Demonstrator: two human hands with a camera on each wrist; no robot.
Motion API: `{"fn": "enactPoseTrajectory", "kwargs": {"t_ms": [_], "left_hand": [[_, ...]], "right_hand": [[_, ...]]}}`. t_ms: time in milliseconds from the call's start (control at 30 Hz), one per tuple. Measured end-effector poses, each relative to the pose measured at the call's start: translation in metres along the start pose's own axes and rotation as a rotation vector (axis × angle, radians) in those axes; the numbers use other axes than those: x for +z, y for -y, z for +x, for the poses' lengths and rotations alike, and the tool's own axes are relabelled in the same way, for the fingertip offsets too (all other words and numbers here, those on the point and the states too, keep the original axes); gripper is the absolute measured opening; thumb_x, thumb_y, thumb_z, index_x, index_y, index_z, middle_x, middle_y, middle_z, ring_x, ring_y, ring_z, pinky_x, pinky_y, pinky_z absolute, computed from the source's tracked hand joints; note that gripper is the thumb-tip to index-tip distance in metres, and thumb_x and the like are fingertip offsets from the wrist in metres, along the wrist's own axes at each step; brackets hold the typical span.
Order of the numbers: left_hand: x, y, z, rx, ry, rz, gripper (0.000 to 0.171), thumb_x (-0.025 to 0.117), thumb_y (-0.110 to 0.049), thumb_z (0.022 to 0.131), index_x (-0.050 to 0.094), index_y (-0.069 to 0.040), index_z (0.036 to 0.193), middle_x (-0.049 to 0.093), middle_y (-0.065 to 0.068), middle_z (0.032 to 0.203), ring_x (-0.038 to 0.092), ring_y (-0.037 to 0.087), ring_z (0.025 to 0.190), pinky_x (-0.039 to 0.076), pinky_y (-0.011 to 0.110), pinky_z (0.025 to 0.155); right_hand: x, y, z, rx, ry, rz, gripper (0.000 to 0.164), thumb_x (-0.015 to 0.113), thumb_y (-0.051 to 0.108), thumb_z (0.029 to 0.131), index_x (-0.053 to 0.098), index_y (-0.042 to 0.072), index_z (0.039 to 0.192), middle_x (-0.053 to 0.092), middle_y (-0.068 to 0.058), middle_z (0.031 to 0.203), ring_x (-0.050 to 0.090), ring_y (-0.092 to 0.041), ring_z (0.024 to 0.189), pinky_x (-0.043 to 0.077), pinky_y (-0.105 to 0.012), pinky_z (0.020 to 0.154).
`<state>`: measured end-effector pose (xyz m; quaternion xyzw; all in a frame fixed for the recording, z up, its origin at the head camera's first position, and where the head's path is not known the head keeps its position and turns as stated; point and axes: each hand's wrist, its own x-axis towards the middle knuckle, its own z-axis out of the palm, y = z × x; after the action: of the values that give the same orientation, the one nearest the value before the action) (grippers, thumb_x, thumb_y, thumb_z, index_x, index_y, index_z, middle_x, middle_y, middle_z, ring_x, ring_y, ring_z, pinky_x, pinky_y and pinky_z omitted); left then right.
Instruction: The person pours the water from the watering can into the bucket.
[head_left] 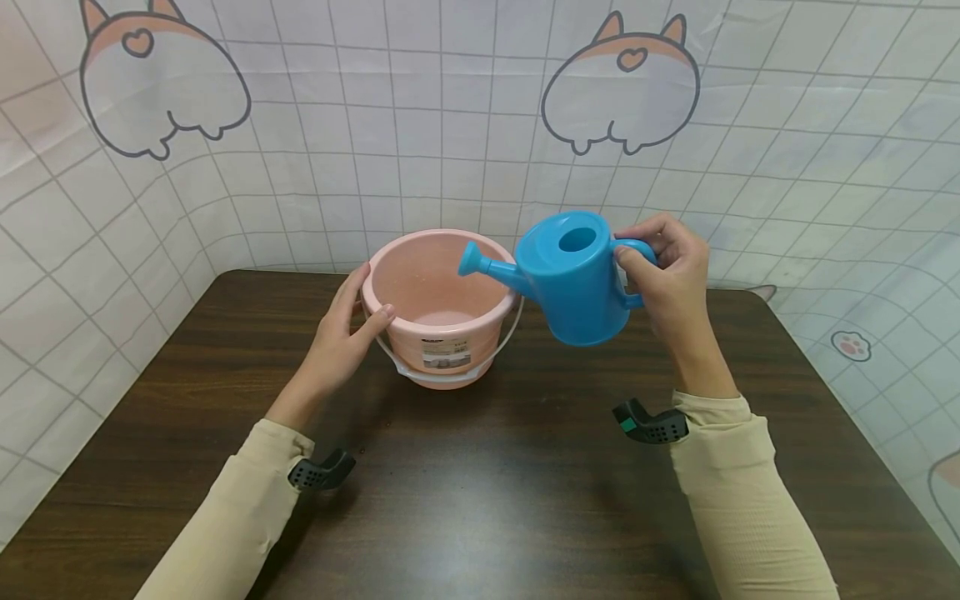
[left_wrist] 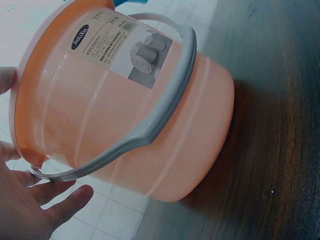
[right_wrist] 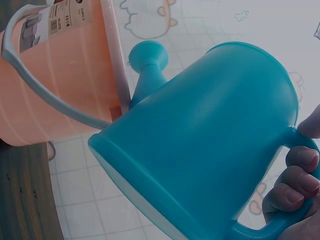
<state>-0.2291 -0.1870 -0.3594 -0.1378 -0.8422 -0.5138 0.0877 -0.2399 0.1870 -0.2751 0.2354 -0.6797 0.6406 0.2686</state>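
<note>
A pale pink bucket (head_left: 405, 340) stands upright on the table, with a printed label (head_left: 446, 354) on its near side. Its grey-white carrying handle (left_wrist: 145, 132) hangs down across the front. My left hand (head_left: 333, 346) touches the bucket's left side, its spread thumb and fingers at the rim. On the right, my right hand (head_left: 672, 271) grips the loop handle of a blue watering can (head_left: 573, 296), fingers wrapped through it. The can is raised over the table, and its spout (head_left: 487, 265) reaches across the bucket's right rim.
The dark wooden table (head_left: 465, 508) runs back to a wall cloth (head_left: 442, 108) with a grid and cartoon animal pattern. That cloth also covers both sides. A black wrist device (head_left: 322, 471) sits on the left sleeve, another (head_left: 651, 423) on the right.
</note>
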Motion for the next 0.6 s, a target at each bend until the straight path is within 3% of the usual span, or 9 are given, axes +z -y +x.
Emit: {"fn": "enactPoseTrajectory", "kwargs": {"t_ms": [600], "left_hand": [[-0.0002, 0.0, 0.0001, 0.001, -0.001, 0.001, 0.072, 0.055, -0.035, 0.097, 0.015, -0.029, 0.156, 0.014, -0.001, 0.162, 0.038, 0.035, 0.138, 0.044, 0.057, 0.099]], "right_hand": [[-0.0003, 0.0002, 0.0002, 0.002, 0.005, 0.006, 0.013, 0.058, -0.001, 0.085, 0.067, 0.005, 0.091, 0.062, 0.0, 0.065, 0.047, -0.011, 0.052, 0.041, -0.02, 0.05]]}}
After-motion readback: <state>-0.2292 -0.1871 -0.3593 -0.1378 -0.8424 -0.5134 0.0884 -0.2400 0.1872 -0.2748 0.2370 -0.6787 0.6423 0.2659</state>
